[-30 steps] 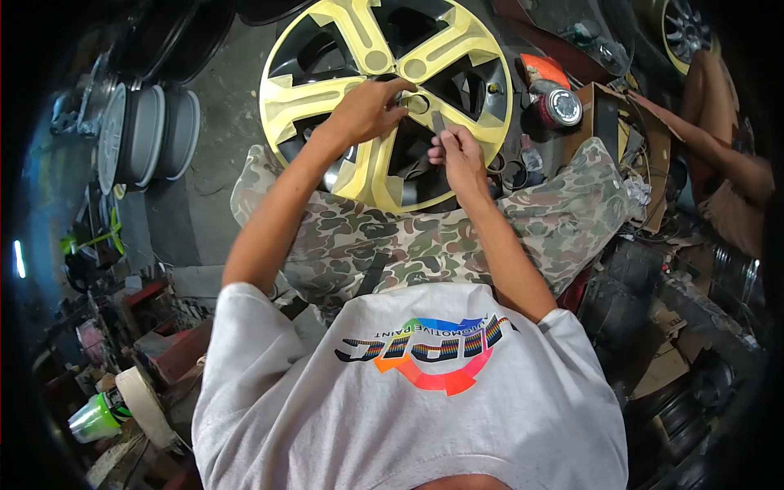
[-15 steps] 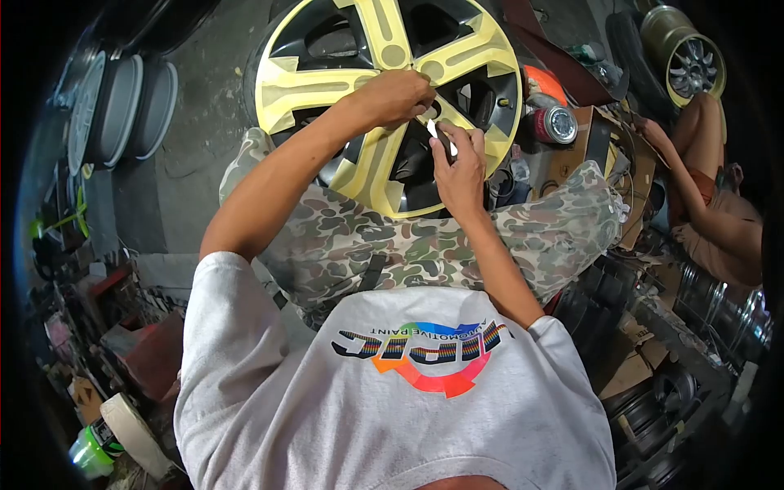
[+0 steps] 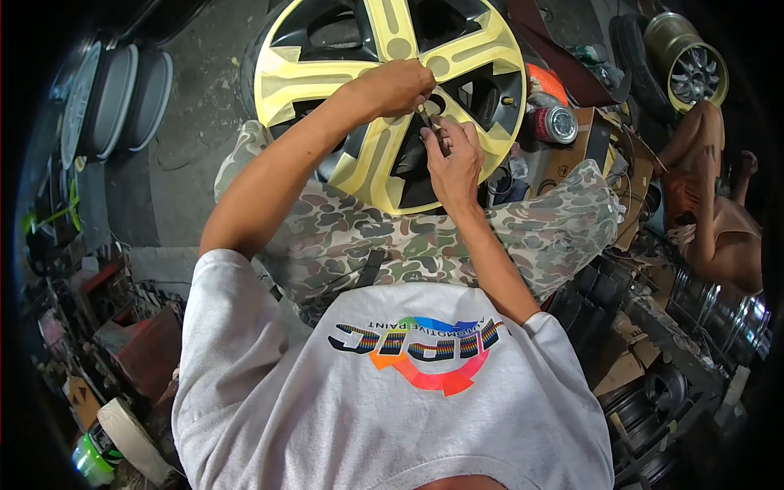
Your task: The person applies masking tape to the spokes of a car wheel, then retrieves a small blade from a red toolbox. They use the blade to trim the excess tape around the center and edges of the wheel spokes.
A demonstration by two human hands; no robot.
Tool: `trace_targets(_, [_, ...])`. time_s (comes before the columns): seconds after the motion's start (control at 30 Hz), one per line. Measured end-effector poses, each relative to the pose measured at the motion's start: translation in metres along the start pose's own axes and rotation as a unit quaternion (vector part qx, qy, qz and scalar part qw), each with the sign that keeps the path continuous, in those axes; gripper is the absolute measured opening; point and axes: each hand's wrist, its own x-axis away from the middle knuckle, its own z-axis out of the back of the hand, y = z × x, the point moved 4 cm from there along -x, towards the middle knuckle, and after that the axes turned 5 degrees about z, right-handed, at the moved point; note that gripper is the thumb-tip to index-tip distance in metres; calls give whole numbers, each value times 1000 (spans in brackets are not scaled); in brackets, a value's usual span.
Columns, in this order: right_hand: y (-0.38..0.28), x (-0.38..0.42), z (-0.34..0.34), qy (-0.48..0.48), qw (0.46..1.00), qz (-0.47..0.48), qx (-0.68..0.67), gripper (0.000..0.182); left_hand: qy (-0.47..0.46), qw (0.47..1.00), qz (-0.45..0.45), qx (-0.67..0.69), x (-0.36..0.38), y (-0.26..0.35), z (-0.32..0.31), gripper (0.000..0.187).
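A black wheel rim (image 3: 490, 77) lies in front of my legs, its spokes and outer lip covered with yellow masking tape (image 3: 314, 79). My left hand (image 3: 398, 88) is closed over the rim's centre with its fingers curled down; whatever is in them is hidden. Just to its right, my right hand (image 3: 453, 159) pinches a slim, small tool (image 3: 425, 117) whose tip points up toward the hub, close to the left fingers. The tool is too small to name surely.
A metal can (image 3: 555, 124) and an orange object (image 3: 545, 84) stand right of the rim. Grey rims (image 3: 114, 102) are at the left, a gold-lipped rim (image 3: 694, 69) at the upper right. Another person (image 3: 710, 196) sits at the right. A tape roll (image 3: 131, 441) lies lower left.
My right hand has turned and shifted slightly left, so the tool shows as a thin dark shape instead of white. My left hand stays near the hub. The other person's arm has moved.
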Motion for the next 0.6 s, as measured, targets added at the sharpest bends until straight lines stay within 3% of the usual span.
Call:
trace_targets(0.2, [-4,-2,-1,-8,999,-31,18,20,-38,999,18,1,1,7,5,15])
trace_targets(0.4, [-7,-3,2,0,995,44,88,19,-47,998,-26,-33,-7,1,-7,18])
trace_targets(0.6, [-10,-7,3,-23,987,94,127,14,-93,995,14,-22,-11,-1,-11,17])
